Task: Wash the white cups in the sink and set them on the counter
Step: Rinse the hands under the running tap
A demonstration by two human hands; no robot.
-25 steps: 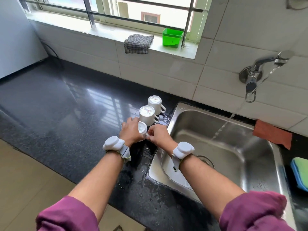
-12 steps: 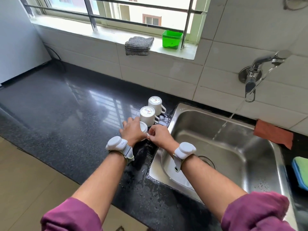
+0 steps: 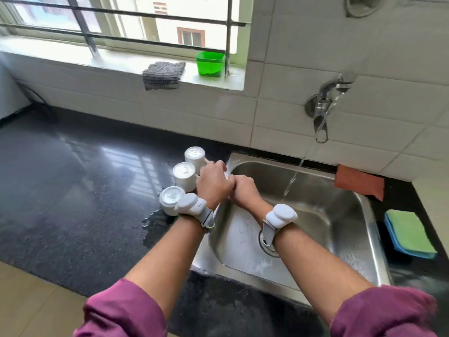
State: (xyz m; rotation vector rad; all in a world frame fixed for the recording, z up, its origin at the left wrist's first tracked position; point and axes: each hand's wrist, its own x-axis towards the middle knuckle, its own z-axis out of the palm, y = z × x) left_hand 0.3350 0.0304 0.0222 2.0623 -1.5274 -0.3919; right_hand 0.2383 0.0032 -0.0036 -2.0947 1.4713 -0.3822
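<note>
Beside the sink [image 3: 315, 215], on the wet black counter [image 3: 85, 190] to its left, three white cups stand upside down in a row: the far cup [image 3: 194, 154], the middle cup [image 3: 184, 175] and the near cup [image 3: 170, 198], each just beside the next. The left hand [image 3: 213, 184] and right hand [image 3: 245, 194] meet knuckle to knuckle over the sink's back left corner, both seen from behind, with the fingers turned away from the camera. A sliver of white [image 3: 226, 175] shows between them. It may be a fourth cup, but I cannot tell, nor whether either hand is pinching it or only closed beside it. The tap [image 3: 325, 98] runs, and its water [image 3: 294, 178] falls well to the right of the hands.

If a cup is in hand, the step looks to me like the rinse. To do it well, carry it right into the stream and turn it so water reaches the inside and the handle. Tip it out, then set it mouth down at the end of the row without knocking its neighbours. Wet glaze is slippery, so hold handle and body together
</note>
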